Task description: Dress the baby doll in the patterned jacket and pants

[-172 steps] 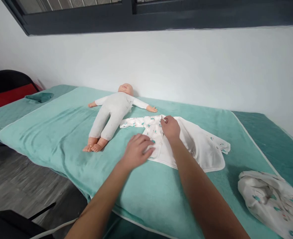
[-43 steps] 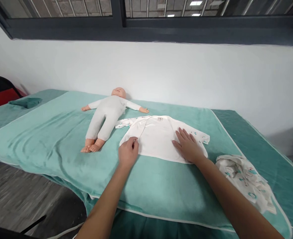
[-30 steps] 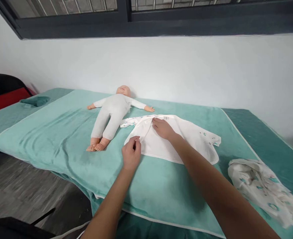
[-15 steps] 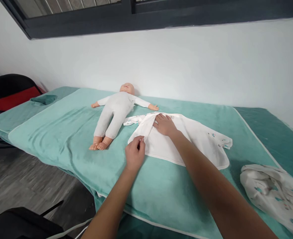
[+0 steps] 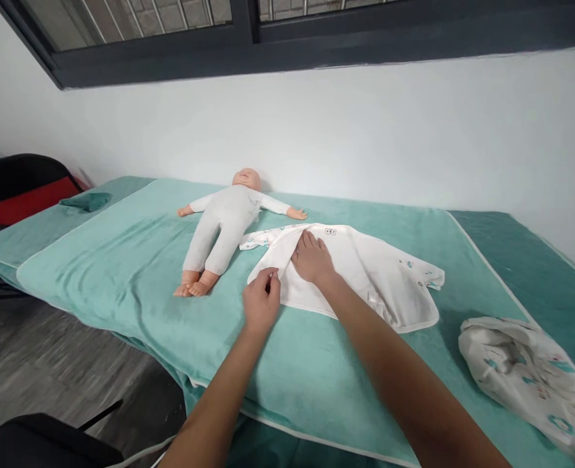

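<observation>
A white baby shirt (image 5: 360, 263) with small printed figures on its sleeves lies spread on the green sheet. My left hand (image 5: 262, 296) pinches the near left edge of the shirt between thumb and fingers. Flat on the fabric, with fingers stretched out, my right hand (image 5: 313, 258) rests at the fold of the front panel, its fingertips partly under that fold. Just left of the shirt, a baby doll (image 5: 224, 221) in a pale body suit lies on its back with arms spread.
The green sheet (image 5: 102, 260) covers a long table against a white wall. Bunched printed baby clothing (image 5: 531, 377) sits at the right. Black chairs (image 5: 43, 439) stand at the lower left and far left. A dark window frame (image 5: 292, 49) runs above.
My right hand has slid slightly down and toward me along the shirt's fold. My left hand keeps its pinch on the edge. The view has shifted a little.
</observation>
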The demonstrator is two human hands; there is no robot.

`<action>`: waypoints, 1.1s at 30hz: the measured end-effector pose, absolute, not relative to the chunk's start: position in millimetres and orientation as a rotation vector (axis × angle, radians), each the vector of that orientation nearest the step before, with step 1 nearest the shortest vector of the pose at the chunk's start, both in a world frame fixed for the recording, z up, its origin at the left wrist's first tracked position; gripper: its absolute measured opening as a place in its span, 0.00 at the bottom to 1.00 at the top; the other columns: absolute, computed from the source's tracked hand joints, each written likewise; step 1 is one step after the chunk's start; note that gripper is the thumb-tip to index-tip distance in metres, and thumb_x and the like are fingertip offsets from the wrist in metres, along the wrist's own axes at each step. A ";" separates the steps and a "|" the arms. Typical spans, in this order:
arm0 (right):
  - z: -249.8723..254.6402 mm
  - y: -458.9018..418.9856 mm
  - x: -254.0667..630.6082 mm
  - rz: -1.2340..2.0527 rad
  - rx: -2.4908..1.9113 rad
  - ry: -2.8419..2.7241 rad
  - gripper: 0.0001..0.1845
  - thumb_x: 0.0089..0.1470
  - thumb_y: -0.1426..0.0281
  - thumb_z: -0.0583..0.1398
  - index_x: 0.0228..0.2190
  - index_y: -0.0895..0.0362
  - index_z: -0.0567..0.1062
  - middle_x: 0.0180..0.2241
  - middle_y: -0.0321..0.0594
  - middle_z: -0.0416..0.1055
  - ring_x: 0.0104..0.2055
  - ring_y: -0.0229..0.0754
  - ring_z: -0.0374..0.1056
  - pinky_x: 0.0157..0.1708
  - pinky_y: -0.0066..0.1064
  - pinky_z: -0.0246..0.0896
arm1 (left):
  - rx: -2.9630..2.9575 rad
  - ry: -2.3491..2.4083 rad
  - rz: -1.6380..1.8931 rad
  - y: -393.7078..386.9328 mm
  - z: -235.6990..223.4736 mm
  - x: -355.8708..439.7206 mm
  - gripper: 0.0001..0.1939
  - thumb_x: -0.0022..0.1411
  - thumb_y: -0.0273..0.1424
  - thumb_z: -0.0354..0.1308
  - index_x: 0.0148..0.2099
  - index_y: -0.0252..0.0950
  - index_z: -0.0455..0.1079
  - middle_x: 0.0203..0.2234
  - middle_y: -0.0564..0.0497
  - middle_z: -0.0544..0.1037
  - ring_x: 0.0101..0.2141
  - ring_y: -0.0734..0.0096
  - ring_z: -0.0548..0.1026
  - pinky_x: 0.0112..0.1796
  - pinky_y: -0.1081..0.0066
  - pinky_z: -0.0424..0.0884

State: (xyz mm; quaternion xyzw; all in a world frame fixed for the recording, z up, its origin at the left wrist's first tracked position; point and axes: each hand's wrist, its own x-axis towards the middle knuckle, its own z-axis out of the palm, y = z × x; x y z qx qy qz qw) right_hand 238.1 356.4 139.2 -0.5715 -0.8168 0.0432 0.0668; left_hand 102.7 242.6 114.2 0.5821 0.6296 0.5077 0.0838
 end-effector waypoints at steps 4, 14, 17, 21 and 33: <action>138.4 342.0 231.9 0.135 -1.668 -2.491 0.37 0.69 0.61 0.41 0.69 0.73 0.51 0.73 0.57 0.42 0.76 0.54 0.37 0.71 0.48 0.36 | 1.735 1.899 1.494 243.2 114.6 102.8 0.14 0.69 0.34 0.50 0.45 0.36 0.76 0.23 0.53 0.76 0.26 0.71 0.73 0.32 0.72 0.64; 140.4 315.4 218.5 0.110 -1.638 -2.502 0.36 0.68 0.64 0.43 0.68 0.74 0.54 0.72 0.60 0.46 0.75 0.58 0.40 0.71 0.49 0.38 | 1.746 1.864 1.608 240.9 112.9 101.3 0.14 0.70 0.35 0.50 0.46 0.35 0.76 0.28 0.50 0.80 0.28 0.70 0.76 0.35 0.71 0.69; 142.1 306.3 217.2 0.122 -1.608 -2.517 0.36 0.68 0.64 0.43 0.69 0.74 0.53 0.72 0.59 0.47 0.75 0.58 0.41 0.71 0.49 0.38 | 1.744 1.878 1.642 239.9 112.2 100.7 0.14 0.70 0.35 0.50 0.46 0.36 0.75 0.31 0.48 0.81 0.30 0.69 0.77 0.36 0.70 0.71; 144.5 293.9 214.3 0.132 -1.587 -2.536 0.36 0.67 0.65 0.45 0.68 0.74 0.54 0.72 0.60 0.46 0.75 0.58 0.40 0.71 0.48 0.37 | 1.760 1.891 1.670 240.6 112.4 100.3 0.14 0.70 0.35 0.50 0.45 0.36 0.75 0.34 0.47 0.83 0.32 0.67 0.79 0.38 0.69 0.72; 145.8 265.4 222.2 0.174 -1.519 -2.562 0.35 0.69 0.62 0.43 0.68 0.73 0.56 0.72 0.58 0.45 0.75 0.55 0.39 0.71 0.47 0.38 | 1.765 1.826 1.638 241.4 112.3 99.1 0.13 0.69 0.34 0.51 0.46 0.35 0.75 0.29 0.50 0.81 0.29 0.70 0.77 0.36 0.71 0.70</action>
